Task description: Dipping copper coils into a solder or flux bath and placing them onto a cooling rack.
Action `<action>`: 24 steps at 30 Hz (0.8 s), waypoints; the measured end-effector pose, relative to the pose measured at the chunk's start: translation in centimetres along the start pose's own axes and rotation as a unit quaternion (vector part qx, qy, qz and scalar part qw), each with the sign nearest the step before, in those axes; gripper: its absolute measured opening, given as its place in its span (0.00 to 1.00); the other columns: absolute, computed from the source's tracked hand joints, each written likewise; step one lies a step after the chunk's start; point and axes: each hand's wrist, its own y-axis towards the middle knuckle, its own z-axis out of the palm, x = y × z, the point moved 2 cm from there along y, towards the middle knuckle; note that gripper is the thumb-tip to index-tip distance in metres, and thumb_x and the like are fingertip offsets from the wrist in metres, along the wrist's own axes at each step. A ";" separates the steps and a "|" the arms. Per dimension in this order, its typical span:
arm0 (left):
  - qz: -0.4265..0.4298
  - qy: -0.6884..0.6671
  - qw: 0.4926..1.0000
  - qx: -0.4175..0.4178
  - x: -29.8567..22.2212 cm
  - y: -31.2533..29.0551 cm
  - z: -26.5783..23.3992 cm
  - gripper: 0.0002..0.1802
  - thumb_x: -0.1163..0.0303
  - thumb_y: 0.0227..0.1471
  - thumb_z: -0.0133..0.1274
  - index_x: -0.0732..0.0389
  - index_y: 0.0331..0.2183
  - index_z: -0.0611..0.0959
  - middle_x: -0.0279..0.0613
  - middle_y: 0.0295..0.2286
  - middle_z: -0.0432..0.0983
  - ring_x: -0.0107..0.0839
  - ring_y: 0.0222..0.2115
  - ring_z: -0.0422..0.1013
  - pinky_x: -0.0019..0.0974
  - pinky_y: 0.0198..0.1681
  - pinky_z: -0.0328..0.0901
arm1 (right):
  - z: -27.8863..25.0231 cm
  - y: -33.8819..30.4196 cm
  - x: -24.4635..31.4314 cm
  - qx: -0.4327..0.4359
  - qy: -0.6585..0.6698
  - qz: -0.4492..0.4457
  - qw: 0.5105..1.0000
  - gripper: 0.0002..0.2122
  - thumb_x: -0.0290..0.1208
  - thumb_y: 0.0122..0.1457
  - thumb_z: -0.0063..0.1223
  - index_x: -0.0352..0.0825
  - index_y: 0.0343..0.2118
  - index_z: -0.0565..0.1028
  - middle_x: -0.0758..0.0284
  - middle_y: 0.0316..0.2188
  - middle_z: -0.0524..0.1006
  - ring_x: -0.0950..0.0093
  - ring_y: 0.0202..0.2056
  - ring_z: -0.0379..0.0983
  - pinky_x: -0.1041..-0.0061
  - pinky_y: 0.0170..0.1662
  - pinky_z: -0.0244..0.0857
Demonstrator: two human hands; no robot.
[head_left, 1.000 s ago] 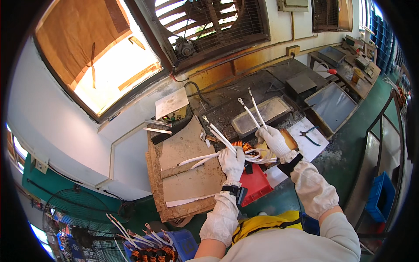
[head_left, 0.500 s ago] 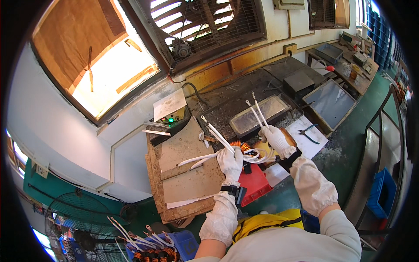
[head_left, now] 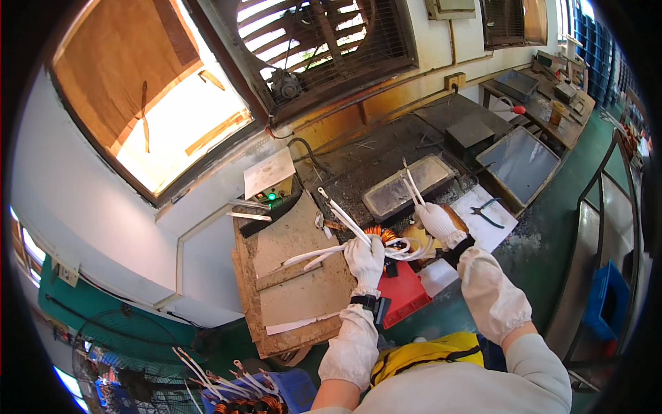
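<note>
Both my hands wear white knit gloves. My left hand (head_left: 364,259) is closed around white-sleeved leads (head_left: 345,217), some pointing up and away, others sticking out to the left. My right hand (head_left: 440,225) grips two more white leads (head_left: 412,183), held close together with their ends up, in front of a rectangular metal-rimmed trough (head_left: 393,194). Between my hands is a coil with orange copper windings (head_left: 381,234), partly hidden by the left glove and by looped white leads (head_left: 412,251). Beneath it sits a red plastic bin (head_left: 405,298).
Pliers (head_left: 491,215) lie on white paper at the right. A box with a green light (head_left: 272,196) stands at the bench's left back. A wide tray (head_left: 520,165) is at the far right. Lower left, a blue crate (head_left: 296,388) holds several coils, beside a caged fan (head_left: 117,352).
The two leads in my right hand have dropped slightly and moved closer together at their tips. My left hand stays nearly in place, still gripping its leads.
</note>
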 end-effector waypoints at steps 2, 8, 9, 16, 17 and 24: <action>0.001 0.010 1.000 -0.006 0.0 -0.2 -0.2 0.08 0.68 0.46 0.51 0.61 0.21 0.80 0.47 0.20 0.74 0.48 0.24 0.70 0.46 0.35 0.63 | -0.1 -0.6 0.5 0.019 0.033 -0.010 0.999 0.18 0.42 0.61 0.41 0.30 0.29 0.74 0.65 0.19 0.74 0.74 0.21 0.72 0.74 0.26 0.64; -0.007 -0.004 1.000 0.015 0.2 0.1 -0.2 0.10 0.68 0.47 0.50 0.62 0.21 0.80 0.47 0.20 0.74 0.47 0.24 0.71 0.45 0.36 0.63 | -0.3 -2.2 2.9 0.064 0.057 -0.041 0.995 0.17 0.41 0.61 0.41 0.30 0.32 0.74 0.68 0.20 0.73 0.78 0.24 0.69 0.78 0.28 0.63; -0.011 -0.012 0.999 0.033 0.2 0.1 -0.2 0.10 0.68 0.47 0.49 0.62 0.21 0.80 0.47 0.20 0.74 0.47 0.24 0.71 0.45 0.36 0.64 | -0.3 -2.4 3.0 0.076 0.058 -0.038 0.995 0.16 0.39 0.62 0.42 0.30 0.32 0.74 0.68 0.21 0.73 0.80 0.24 0.69 0.79 0.29 0.64; -0.026 -0.010 0.999 0.027 0.2 0.1 -0.2 0.10 0.67 0.46 0.50 0.62 0.21 0.80 0.47 0.20 0.74 0.46 0.25 0.71 0.45 0.36 0.64 | 1.3 -3.9 3.3 0.062 0.104 -0.120 0.985 0.14 0.37 0.63 0.42 0.30 0.36 0.73 0.70 0.23 0.73 0.80 0.24 0.69 0.79 0.31 0.65; -0.027 -0.011 0.999 0.024 0.2 0.1 -0.2 0.09 0.67 0.46 0.51 0.61 0.20 0.80 0.46 0.20 0.75 0.46 0.25 0.71 0.45 0.38 0.64 | 1.5 -4.1 3.4 0.069 0.107 -0.135 0.983 0.14 0.37 0.63 0.42 0.30 0.36 0.73 0.70 0.23 0.73 0.80 0.24 0.69 0.79 0.31 0.65; -0.015 -0.007 1.000 0.023 0.3 0.2 -0.1 0.10 0.65 0.46 0.52 0.60 0.21 0.80 0.44 0.20 0.74 0.45 0.25 0.71 0.44 0.38 0.64 | 1.2 -4.8 3.7 0.070 0.127 -0.126 0.981 0.14 0.37 0.63 0.41 0.31 0.36 0.73 0.70 0.23 0.73 0.81 0.25 0.69 0.80 0.31 0.65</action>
